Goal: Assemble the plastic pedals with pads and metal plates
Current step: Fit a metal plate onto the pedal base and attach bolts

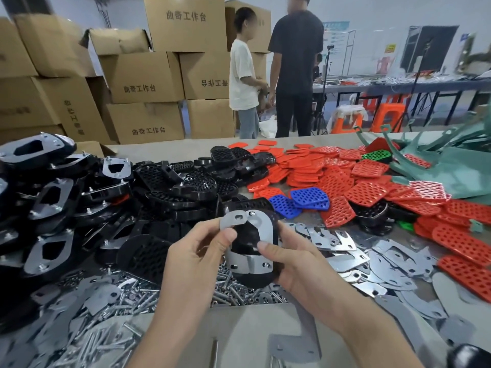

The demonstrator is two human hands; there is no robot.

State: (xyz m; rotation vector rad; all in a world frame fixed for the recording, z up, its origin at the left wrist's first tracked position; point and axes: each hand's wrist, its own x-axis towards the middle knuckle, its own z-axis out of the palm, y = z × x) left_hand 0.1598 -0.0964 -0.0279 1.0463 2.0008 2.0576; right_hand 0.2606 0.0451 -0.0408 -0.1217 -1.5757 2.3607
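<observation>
Black pedal (252, 278): right hand (299, 264) gripped it, left hand (198, 254) pinched the metal plate (266, 229) against it, seemingly aligning holes.

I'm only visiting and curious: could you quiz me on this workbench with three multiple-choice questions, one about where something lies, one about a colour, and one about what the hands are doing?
1. Where do the blue pads lie?
A) between the black pedals and the red pads
B) on cardboard boxes
C) on the floor

2. Which colour are most pads on the table?
A) green
B) red
C) white

3. What is happening to the metal plate?
A) it lies among bolts
B) the left hand and right hand hold it on a pedal
C) it hangs from a hook

Answers:
1 A, the black heap is to their left and the red heap to their right.
2 B, red covers the table's right side.
3 B, the fingers of both hands curl round the plate and pedal.
</observation>
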